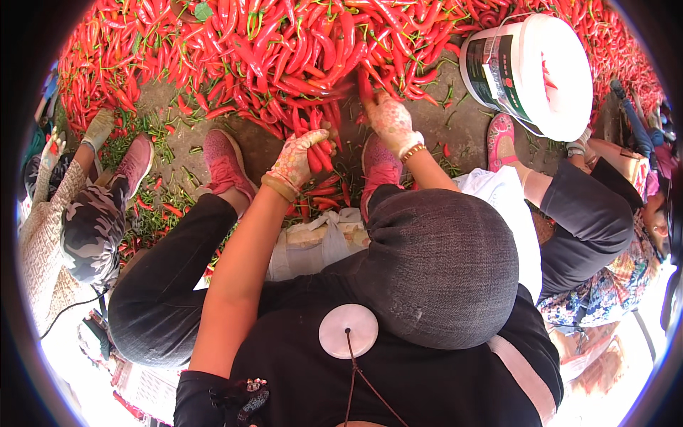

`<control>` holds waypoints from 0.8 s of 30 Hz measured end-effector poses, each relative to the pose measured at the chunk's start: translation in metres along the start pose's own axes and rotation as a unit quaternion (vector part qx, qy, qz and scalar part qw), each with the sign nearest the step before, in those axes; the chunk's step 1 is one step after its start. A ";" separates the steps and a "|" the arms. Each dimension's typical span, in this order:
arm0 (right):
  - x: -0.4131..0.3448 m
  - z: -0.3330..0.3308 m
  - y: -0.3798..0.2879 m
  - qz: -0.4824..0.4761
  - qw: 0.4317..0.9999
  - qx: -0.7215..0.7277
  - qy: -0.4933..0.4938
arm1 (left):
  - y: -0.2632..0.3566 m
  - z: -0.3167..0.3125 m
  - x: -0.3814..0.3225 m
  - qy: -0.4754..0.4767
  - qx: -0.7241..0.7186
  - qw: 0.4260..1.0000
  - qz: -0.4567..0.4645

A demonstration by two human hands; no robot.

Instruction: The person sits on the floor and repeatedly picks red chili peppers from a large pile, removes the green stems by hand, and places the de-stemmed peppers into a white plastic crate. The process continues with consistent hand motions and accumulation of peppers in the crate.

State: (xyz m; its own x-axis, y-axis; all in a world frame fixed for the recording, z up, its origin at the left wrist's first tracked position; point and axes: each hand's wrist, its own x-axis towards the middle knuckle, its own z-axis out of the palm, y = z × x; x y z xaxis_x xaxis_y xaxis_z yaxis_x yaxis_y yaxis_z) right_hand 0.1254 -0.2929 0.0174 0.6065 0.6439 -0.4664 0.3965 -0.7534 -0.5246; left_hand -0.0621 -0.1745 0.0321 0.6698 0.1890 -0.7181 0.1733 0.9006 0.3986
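Note:
My left hand (pixel 296 160), in a floral-patterned glove, is closed around several red chili peppers (pixel 318 155) whose tips stick out past the fingers. To its right, my right hand (pixel 392 121), gloved alike and with a beaded bracelet at the wrist, pinches a red chili pepper (pixel 365 88) at the near edge of the heap. A large heap of red chilies (pixel 288 48), many with green stems, spreads before me. Some loose chilies (pixel 325 195) lie on the ground below my left hand. Between my hands part of the heap is blurred.
A white plastic bucket (pixel 568 58) with a few chilies (pixel 548 80) inside leans at the right. Green stems (pixel 165 144) litter the ground. Co-workers sit on both sides, one gloved hand (pixel 98 128) at left, another person's hand (pixel 579 149) at right. A tied cloth bundle (pixel 315 243) lies below me.

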 end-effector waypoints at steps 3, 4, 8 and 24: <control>-0.037 -0.005 -0.012 -0.109 0.990 0.085 0.013 | -0.006 0.011 0.005 0.016 0.008 1.000 0.008; -0.047 -0.007 -0.017 -0.124 0.989 0.083 -0.025 | -0.007 0.016 0.006 0.026 0.000 1.000 0.009; -0.061 -0.020 -0.032 -0.204 0.974 -0.042 -0.092 | -0.008 0.025 0.007 0.061 -0.003 0.998 0.028; -0.035 0.033 -0.003 -0.190 0.973 -0.080 -0.106 | 0.009 0.016 -0.016 0.136 0.241 0.944 0.178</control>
State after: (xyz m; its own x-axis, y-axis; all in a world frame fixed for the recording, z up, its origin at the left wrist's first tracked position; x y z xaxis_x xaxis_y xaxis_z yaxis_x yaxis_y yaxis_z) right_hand 0.0800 -0.3089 0.0116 0.2468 0.8798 -0.4062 0.6765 -0.4566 -0.5778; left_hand -0.0591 -0.1757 0.0561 0.5490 0.5983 -0.5836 0.3249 0.4906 0.8086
